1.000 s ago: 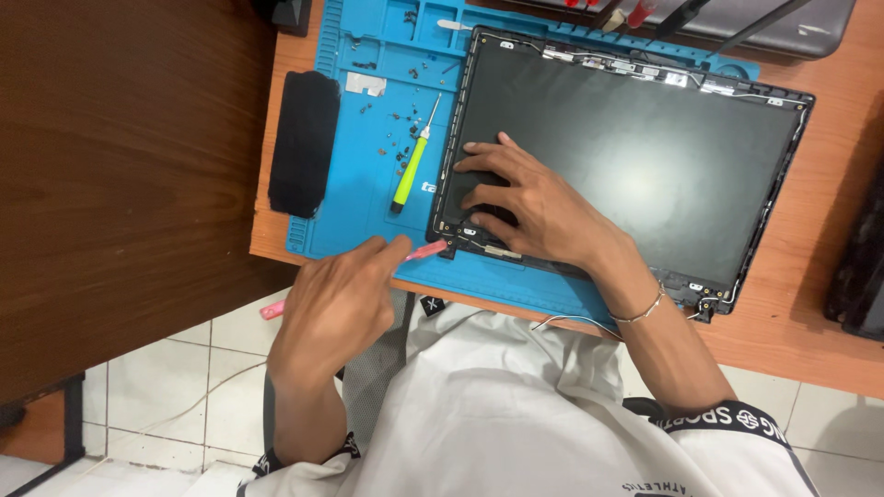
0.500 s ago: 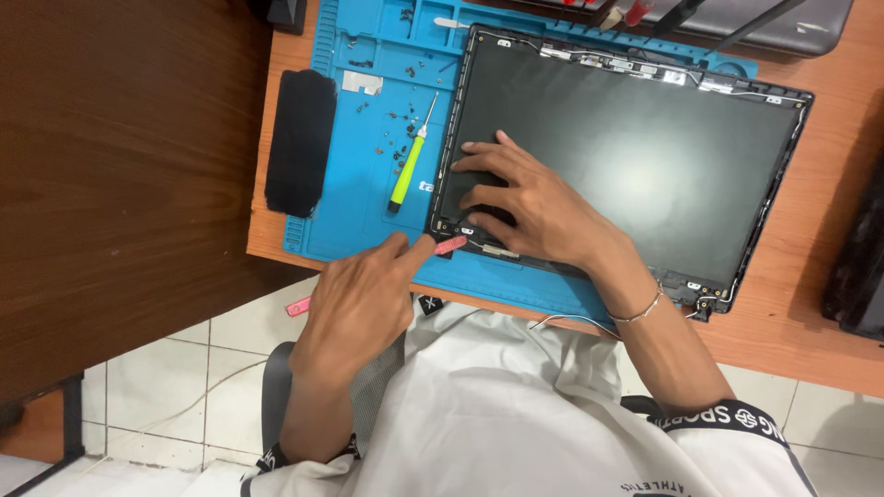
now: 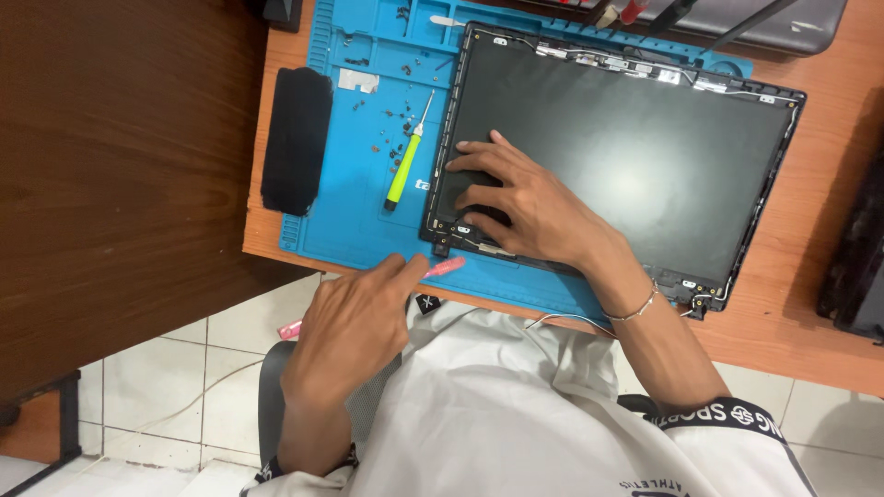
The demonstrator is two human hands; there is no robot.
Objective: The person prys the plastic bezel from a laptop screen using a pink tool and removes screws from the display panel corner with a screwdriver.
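A dark laptop screen panel [image 3: 645,156] in its lid lies on a blue repair mat [image 3: 359,212]. My right hand [image 3: 525,202] rests flat on the panel's near left corner, fingers spread. My left hand [image 3: 354,327] is at the mat's front edge, holding a thin pink pry tool [image 3: 442,269] whose tip points toward the panel's corner; the tool's other end shows pink below the hand. A yellow-green screwdriver [image 3: 405,166] lies on the mat just left of the panel.
Several small screws [image 3: 391,147] are scattered on the mat near the screwdriver. A black rectangular pad [image 3: 296,138] lies at the mat's left edge. Another laptop [image 3: 773,18] sits at the back. A dark wooden surface [image 3: 120,156] is left; white tiled floor below.
My left hand has moved up and right along the mat's front edge, carrying the pink tool closer to the panel's near corner. My right hand has stayed on the panel.
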